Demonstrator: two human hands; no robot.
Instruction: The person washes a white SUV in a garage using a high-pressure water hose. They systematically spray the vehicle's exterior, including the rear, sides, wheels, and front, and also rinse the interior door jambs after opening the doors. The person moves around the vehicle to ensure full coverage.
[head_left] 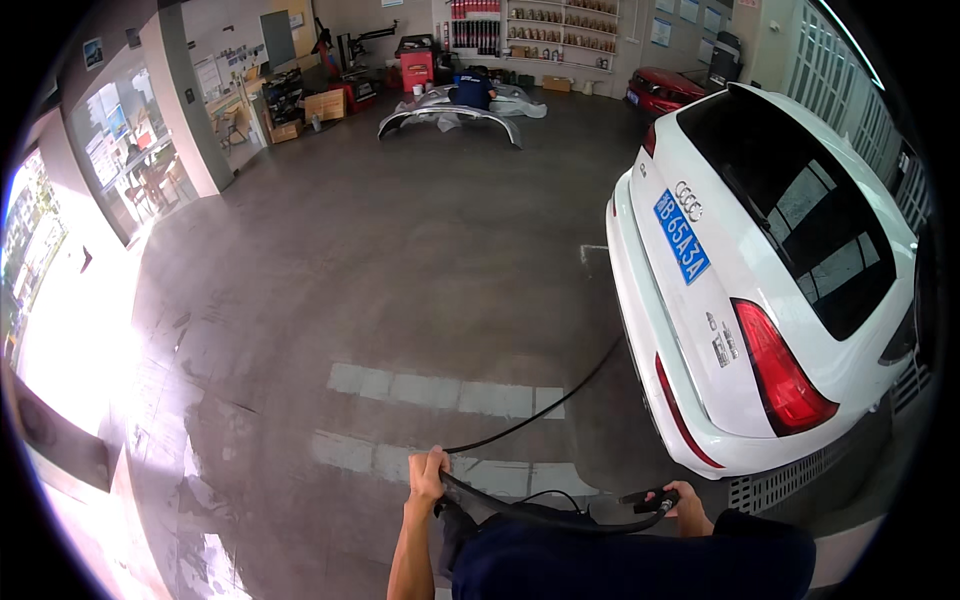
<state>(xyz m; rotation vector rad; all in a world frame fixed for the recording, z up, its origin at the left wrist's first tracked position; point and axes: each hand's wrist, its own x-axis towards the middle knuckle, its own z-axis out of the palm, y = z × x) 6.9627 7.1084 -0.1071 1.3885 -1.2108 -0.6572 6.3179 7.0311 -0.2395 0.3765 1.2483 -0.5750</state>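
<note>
My left hand is closed around a black hose, in front of my body at the lower middle. From that hand the hose curves over the floor toward the underside of the white car. Its other stretch sags across my front to my right hand. There my fingers wrap round a black spray gun, where the hose appears to join it. The gun points left, and my palm hides part of it. Near my right hand is the car's rear bumper, not touching it.
A floor grate lies beneath the car's rear corner. Pale tile strips cross the grey floor. Far off, a person in dark clothes bends over a silver bumper. A red car stands at the far right; a pillar rises at left.
</note>
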